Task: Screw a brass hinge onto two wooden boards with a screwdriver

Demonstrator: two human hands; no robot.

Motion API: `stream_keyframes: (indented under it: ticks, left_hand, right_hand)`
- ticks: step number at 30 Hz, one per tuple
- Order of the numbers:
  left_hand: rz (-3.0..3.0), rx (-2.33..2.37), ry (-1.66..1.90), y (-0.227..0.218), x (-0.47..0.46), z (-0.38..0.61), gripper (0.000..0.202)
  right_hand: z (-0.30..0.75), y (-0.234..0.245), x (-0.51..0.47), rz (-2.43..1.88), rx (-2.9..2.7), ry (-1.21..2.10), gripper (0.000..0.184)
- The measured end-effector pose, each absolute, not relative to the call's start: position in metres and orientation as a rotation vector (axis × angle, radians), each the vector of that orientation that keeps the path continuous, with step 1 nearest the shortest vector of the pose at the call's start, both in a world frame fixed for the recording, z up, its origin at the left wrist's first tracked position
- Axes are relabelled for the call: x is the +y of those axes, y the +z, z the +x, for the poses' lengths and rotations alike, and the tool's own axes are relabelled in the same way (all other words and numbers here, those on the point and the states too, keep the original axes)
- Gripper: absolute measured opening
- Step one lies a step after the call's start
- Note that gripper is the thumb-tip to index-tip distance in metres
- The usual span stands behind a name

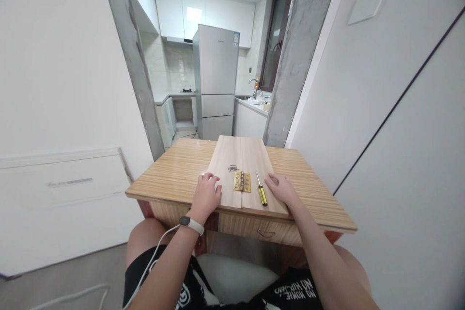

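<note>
Two pale wooden boards lie side by side, the left board (225,150) and the right board (256,152), with a seam between them. Across that seam rests a brass hinge (241,182), unfolded flat. Just behind it is a small pile of screws (233,168). A yellow and black screwdriver (261,191) lies on the right board, its tip pointing away from me. My left hand (208,193) rests at the left board's outer edge, fingers loosely curved and apart. At the right board's outer edge is my right hand (281,188), fingers spread, holding nothing.
The boards lie on a striped wooden table (167,169) with a drawer handle (266,233) at its front. A white cable (156,252) runs from my left wristband (192,224). Beyond the table stands a grey refrigerator (218,68); white walls flank both sides.
</note>
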State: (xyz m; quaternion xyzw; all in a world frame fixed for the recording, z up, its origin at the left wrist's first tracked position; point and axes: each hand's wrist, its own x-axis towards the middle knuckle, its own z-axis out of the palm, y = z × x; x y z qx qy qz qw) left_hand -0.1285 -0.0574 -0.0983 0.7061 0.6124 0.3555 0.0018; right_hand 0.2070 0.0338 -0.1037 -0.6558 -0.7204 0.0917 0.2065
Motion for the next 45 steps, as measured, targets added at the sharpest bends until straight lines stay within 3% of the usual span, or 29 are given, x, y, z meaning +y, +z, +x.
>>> stream_keyframes:
  ticks: [4,9,18,32,45]
  left_hand:
    - [2.283,1.664,1.075,-0.096,-0.093,-0.108,0.024]
    - [2.263,1.7,1.102,-0.101,-0.113,-0.112,0.027]
    - [2.146,2.09,1.107,-0.111,-0.12,-0.155,0.033]
    - [1.787,2.757,0.702,-0.113,-0.121,-0.224,0.048]
    - [1.653,2.8,0.712,-0.125,-0.099,-0.297,0.057]
  right_hand:
    - [0.208,-0.103,0.033,-1.768,-2.011,0.307,0.052]
    - [0.208,-0.1,0.033,-1.717,-2.039,0.389,0.055]
    - [0.155,-0.102,0.039,-1.554,-2.186,0.314,0.049]
    - [0.023,-0.09,0.044,-1.522,-2.356,0.277,0.057]
    - [-0.058,-0.083,0.044,-1.525,-2.43,0.213,0.055]
